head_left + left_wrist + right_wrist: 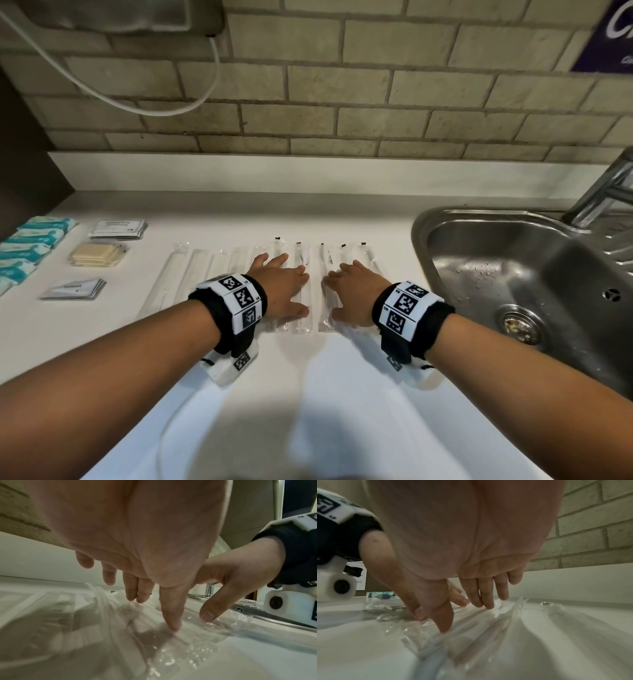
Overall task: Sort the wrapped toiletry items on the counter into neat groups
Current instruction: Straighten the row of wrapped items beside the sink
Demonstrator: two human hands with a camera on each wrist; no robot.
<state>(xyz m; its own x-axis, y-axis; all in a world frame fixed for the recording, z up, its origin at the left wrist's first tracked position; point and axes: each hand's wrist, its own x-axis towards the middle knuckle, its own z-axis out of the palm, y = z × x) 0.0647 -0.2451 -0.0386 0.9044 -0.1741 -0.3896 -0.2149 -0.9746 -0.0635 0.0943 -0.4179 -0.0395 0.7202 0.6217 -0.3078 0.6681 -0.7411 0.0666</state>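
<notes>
A row of long clear-wrapped toothbrushes (205, 274) lies side by side across the middle of the white counter (342, 377). My left hand (282, 284) rests flat on the wrappers (120, 628) left of centre, fingers straight and spread, thumb tip pressing the plastic. My right hand (352, 291) lies flat on the neighbouring wrappers (488, 635), fingers straight. A narrow gap separates the two hands. At far left sit teal packets (30, 246), a stack of white sachets (118, 229), a stack of cream packets (97, 255) and a stack of grey sachets (77, 289).
A steel sink (513, 274) with a tap (603, 192) is set into the counter just right of the wrappers. A brick wall (342, 85) rises behind. A white cable (137, 102) hangs at upper left. A dark panel (20, 171) borders the counter's left end.
</notes>
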